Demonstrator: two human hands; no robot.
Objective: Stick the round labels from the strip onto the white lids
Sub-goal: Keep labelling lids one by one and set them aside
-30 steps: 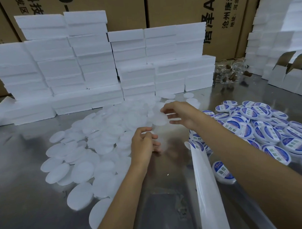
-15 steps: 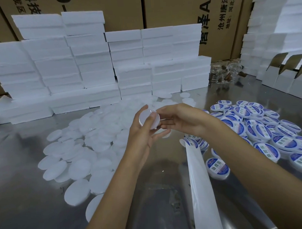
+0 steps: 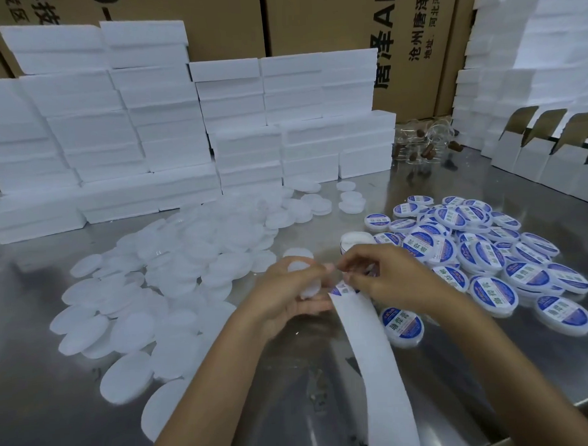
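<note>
1. Bare white lids (image 3: 161, 281) are being left heaped on the metal table (image 3: 41, 381), left.
2. One white lid (image 3: 306, 282) is being gripped by the left hand (image 3: 285, 300).
3. The label strip (image 3: 374, 353), at its top end beside that lid, is being pinched by the right hand (image 3: 384, 276).
4. Labelled lids (image 3: 480, 253) are being kept piled right.
</note>
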